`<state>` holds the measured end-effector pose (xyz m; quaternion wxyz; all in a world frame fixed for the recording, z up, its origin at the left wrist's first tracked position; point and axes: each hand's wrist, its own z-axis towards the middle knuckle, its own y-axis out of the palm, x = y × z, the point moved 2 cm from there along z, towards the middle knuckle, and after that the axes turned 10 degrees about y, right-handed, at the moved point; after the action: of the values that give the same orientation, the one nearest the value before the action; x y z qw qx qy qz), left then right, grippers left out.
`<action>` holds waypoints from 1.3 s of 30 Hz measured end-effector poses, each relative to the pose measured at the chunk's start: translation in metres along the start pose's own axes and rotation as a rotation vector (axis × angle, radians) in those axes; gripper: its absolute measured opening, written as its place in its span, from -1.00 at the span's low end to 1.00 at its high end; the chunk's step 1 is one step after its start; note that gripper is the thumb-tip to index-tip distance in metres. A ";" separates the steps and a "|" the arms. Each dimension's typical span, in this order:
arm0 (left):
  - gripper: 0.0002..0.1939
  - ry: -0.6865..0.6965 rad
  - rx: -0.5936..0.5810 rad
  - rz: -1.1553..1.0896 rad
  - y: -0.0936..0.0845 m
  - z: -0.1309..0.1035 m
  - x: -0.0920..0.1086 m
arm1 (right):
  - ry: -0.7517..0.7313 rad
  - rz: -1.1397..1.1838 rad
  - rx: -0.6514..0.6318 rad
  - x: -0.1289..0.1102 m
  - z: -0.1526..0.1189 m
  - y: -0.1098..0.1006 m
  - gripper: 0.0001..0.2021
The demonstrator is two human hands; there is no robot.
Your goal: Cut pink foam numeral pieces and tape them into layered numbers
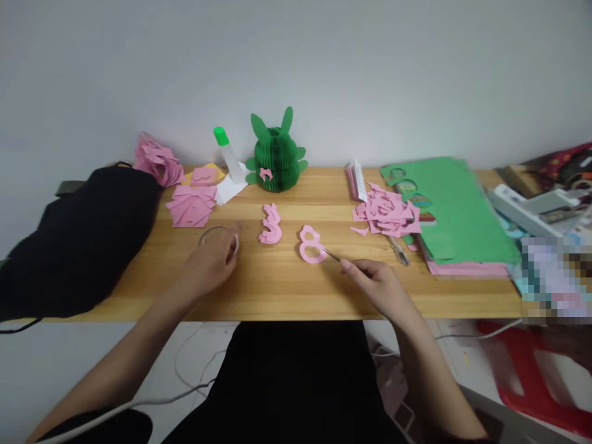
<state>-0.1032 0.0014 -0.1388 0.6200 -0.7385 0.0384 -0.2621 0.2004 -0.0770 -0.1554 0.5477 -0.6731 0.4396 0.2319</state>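
My right hand [377,283] is closed around slim metal tweezers [332,254]. Their tips meet the edge of a pink paper cutout [304,254] shaped like a figure 8, low over the wooden table. On the left, my left hand [210,262] has its fingers curled over a pale ring that looks like a roll of tape [237,245]; the hand hides much of it. Between the hands lies a small stack of wavy pink paper pieces [270,225]. Behind them a green honeycomb paper figure [276,157] stands upright, with leaf-shaped ears and a small pink bow piece on its front.
A glue stick [231,159] with a green cap stands near pink paper pieces [193,206]. Pink scraps [386,211] and a craft knife [398,251] lie right, beside green sheets [462,209]. Black cloth [87,240] covers the left end; a red stool [531,376] is below.
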 end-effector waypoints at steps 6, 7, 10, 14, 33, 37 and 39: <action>-0.56 0.130 0.241 -0.001 0.000 0.003 0.004 | 0.147 0.325 0.065 0.016 0.004 0.011 -0.38; -0.59 0.186 0.295 -0.074 0.002 0.002 0.009 | 0.160 0.380 0.073 0.018 0.005 0.013 -0.38; -0.63 0.307 0.280 -0.244 0.023 0.008 0.028 | 0.155 0.434 0.123 0.019 0.012 0.021 -0.45; -0.54 0.345 0.201 -0.314 0.057 0.026 0.050 | 0.091 0.317 0.101 0.008 0.034 0.030 -0.72; -0.42 0.585 0.307 -0.144 0.067 0.054 0.081 | 0.078 0.213 -0.097 0.001 0.054 0.032 -0.77; -0.38 0.625 0.310 -0.126 0.072 0.054 0.082 | 0.071 0.241 -0.100 0.002 0.055 0.033 -0.77; -0.38 0.649 0.289 -0.137 0.076 0.055 0.081 | 0.067 0.239 -0.102 0.003 0.055 0.033 -0.76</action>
<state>0.0104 0.0022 -0.1877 0.6545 -0.5225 0.1463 -0.5265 0.1833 -0.0266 -0.1916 0.4663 -0.6503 0.5222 0.2950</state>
